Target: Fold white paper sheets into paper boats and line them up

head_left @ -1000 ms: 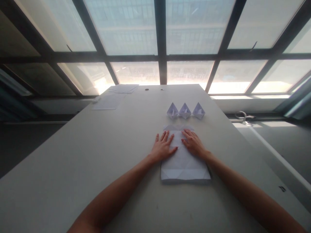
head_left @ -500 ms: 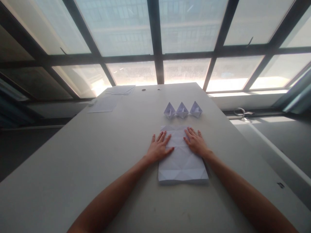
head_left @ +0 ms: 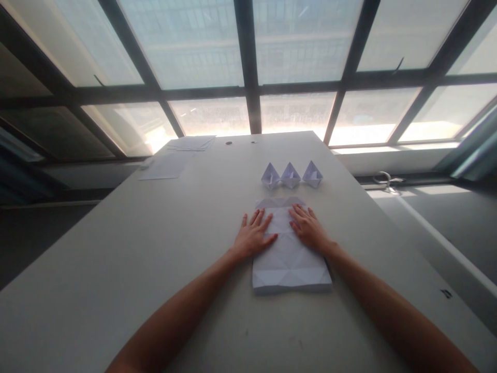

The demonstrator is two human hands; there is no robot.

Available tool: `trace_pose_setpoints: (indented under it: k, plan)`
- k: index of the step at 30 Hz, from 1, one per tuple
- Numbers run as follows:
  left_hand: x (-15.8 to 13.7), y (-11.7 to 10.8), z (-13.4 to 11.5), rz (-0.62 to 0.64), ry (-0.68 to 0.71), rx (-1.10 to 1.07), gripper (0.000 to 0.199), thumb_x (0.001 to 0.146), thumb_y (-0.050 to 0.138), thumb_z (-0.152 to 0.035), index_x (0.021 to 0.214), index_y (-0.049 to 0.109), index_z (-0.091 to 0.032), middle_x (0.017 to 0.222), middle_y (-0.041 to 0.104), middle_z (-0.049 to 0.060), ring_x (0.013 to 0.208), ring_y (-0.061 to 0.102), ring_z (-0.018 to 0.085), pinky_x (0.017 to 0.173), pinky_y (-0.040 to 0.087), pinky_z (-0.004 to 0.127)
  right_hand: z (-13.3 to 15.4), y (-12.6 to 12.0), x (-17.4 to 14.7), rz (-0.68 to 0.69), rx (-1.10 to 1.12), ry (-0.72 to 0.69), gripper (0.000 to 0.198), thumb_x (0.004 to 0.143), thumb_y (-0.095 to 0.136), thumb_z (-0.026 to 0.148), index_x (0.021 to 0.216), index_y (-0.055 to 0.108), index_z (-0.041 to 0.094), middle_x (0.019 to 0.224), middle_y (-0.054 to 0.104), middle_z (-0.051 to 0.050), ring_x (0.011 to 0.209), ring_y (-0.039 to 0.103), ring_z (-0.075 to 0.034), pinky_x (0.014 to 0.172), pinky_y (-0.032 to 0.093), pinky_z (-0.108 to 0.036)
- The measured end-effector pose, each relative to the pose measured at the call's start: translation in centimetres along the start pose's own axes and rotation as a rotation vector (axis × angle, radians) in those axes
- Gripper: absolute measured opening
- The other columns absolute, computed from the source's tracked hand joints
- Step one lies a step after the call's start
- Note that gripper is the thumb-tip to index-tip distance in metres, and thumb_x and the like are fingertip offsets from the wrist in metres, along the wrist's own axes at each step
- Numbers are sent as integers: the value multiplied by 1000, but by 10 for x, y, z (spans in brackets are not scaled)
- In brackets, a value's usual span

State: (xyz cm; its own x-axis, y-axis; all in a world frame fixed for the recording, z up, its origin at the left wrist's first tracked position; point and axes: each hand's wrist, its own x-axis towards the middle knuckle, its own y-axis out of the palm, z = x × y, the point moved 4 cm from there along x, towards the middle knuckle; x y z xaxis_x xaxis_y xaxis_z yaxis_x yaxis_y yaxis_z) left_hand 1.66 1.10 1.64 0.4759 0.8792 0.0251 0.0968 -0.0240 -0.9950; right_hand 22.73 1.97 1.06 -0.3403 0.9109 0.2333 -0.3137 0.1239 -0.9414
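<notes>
A white sheet of paper [head_left: 292, 259] with a grid of fold creases lies in front of me, its near edge raised slightly off the table. My left hand [head_left: 254, 233] rests on its left edge, fingers spread and the thumb reaching inward over the paper. On the upper right part of the sheet lies my right hand [head_left: 308, 228], palm down with the fingers stretched forward. Neither hand grips anything. Just beyond the sheet, three folded paper boats [head_left: 290, 176] stand in a row.
The white table [head_left: 155, 248] runs back to a wall of windows [head_left: 202, 46]. Loose paper sheets [head_left: 165, 167] lie at its far left. Beyond the right edge, a silvery ring-shaped object [head_left: 384, 178] sits near the window ledge.
My right hand has slid a little to the left across the paper. My left hand stays in place on the sheet.
</notes>
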Motion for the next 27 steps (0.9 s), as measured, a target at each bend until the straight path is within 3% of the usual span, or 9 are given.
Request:
trace_pose_setpoints:
  k: [4, 27]
  plan:
    - [0, 0, 0, 0, -4, 3, 78, 92, 25, -72, 156, 24, -27, 164, 17, 9, 152, 11, 29, 120, 10, 59, 0, 5, -1, 64, -22, 19, 53, 101, 35, 37, 148, 43, 13, 157, 35, -13, 146, 29, -25, 119, 19, -49]
    - [1, -1, -1, 2, -13, 4, 78, 92, 28, -72, 156, 25, -27, 164, 17, 8, 151, 13, 30, 120, 9, 57, 0, 3, -1, 79, -29, 32, 53, 100, 37, 36, 149, 41, 15, 158, 34, -12, 147, 28, -24, 120, 18, -48]
